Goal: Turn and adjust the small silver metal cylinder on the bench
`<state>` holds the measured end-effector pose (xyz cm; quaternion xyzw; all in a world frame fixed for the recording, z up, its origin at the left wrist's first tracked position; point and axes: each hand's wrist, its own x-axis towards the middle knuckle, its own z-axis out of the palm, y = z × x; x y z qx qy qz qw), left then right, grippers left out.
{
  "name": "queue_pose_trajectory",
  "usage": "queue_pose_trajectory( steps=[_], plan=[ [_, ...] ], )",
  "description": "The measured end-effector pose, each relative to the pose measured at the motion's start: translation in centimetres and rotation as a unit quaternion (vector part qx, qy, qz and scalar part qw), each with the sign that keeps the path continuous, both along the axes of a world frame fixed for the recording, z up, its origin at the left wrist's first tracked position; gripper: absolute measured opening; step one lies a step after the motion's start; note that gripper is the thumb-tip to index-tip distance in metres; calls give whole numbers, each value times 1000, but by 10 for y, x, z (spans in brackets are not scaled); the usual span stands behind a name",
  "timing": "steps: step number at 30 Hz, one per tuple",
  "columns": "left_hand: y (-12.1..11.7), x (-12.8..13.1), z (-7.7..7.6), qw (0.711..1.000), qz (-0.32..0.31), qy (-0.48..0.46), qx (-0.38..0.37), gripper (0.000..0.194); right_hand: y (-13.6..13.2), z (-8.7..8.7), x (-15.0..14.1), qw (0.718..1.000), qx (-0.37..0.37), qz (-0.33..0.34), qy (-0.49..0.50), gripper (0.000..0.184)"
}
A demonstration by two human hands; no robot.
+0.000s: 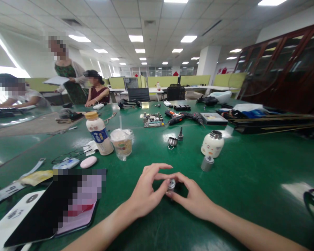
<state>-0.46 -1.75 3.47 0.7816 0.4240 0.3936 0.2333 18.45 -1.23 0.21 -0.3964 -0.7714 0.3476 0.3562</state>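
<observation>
Between my two hands on the green table is a small silver cylinder with a marked or holed top face. My left hand presses its thumb to the cylinder's near left side, its index finger stretched over the top. My right hand curls thumb and index finger round the right side. Beyond them lie a metal cap with a ring and a dark stepped metal piece. To the right, a similar grey cylinder stands before a lidless white flask.
A drink bottle, a plastic cup with a straw, a pink oval object and a tablet are at left. Farther back are a circuit board, power drills and a flat box. Several people are at far left.
</observation>
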Motion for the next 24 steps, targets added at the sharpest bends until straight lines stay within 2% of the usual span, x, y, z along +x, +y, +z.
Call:
queue_pose_trajectory(
  steps=[6,9,13,15,19,21,24],
  plan=[
    [4,0,1,997,75,-29,21,9,1,-1,1,1000,-4,8,7,30],
    [4,-1,4,995,88,-21,41,15,1,-1,0,1000,-5,8,7,29],
    [1,1,4,999,35,2,30,31,0,1,0,1000,0,1,-4,27],
    [0,4,3,999,32,-2,21,32,0,1,0,1000,1,1,-4,28],
    [4,5,2,994,72,-73,27,17,0,1,0,1000,-4,-1,-4,30],
    [11,0,2,988,106,-101,42,16,0,1,1,1000,-8,1,-3,30],
    [23,-11,-4,987,141,-51,53,16,0,1,0,1000,-11,7,1,29]
  ],
)
